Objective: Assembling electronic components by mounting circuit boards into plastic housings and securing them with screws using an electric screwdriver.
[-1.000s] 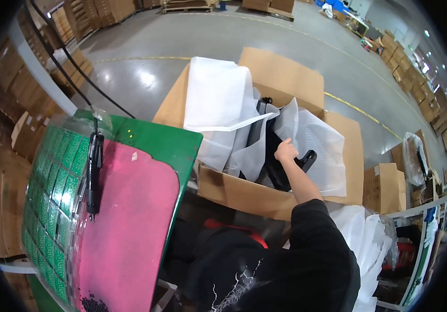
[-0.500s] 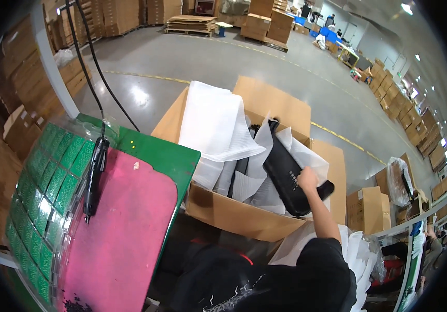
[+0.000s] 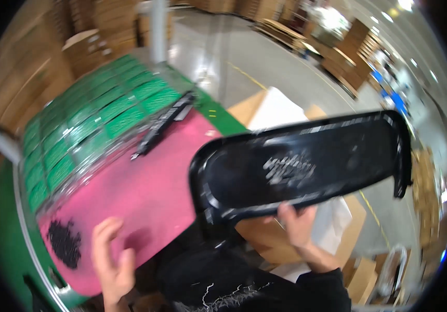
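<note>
My right hand (image 3: 300, 226) grips the lower edge of a long black plastic shell (image 3: 332, 156), thumb on the rim. The shell has a raised rim, rounded corners and a hooked end at the right. It is held up in the air, its hollow side facing me. Over the near edge of a pink mat (image 3: 156, 182), my left hand (image 3: 112, 262) is empty, fingers apart and curved. By the far side of the mat lies a black electric screwdriver (image 3: 163, 125). Near the mat's left corner is a pile of small black screws (image 3: 64, 243).
Green rectangular pieces under clear plastic (image 3: 93, 114) cover the bench's left side. Behind the shell stands an open cardboard box (image 3: 356, 221) with white foam sheets (image 3: 332, 223). A grey post (image 3: 159, 31) rises at the bench's far edge. Stacked cartons (image 3: 423, 203) line the right.
The black shell has come out of the box in my right hand and moved up toward the bench. My left hand has come into view. The view has turned left.
</note>
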Demonstrator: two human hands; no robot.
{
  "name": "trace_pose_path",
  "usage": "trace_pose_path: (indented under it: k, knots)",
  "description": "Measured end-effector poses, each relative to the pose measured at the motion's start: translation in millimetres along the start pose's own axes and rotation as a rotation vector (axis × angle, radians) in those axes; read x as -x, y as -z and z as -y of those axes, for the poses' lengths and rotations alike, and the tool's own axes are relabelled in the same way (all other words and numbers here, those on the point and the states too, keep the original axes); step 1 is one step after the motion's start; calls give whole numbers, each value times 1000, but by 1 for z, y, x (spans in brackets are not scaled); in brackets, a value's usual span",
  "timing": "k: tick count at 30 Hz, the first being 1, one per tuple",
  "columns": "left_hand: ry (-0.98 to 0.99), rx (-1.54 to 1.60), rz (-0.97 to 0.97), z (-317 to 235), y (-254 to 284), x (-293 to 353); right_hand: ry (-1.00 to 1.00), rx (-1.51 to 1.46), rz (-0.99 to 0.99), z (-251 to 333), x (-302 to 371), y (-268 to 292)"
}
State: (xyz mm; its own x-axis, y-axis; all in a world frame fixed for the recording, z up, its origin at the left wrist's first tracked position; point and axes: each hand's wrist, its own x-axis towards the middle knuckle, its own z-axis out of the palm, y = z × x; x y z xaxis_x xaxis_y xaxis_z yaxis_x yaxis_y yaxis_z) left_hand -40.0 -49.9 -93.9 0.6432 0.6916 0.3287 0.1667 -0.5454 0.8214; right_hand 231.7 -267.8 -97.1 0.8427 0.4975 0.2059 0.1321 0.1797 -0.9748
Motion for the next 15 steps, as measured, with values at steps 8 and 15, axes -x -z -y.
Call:
trace_pose_path:
  k: [8,15]
  knots:
    - [141,-379,250,17,28,-23,-594,-93,828,-58,34,-81]
    - [66,-605,196,47,57,-26,259,488,1201,9,-73,-155]
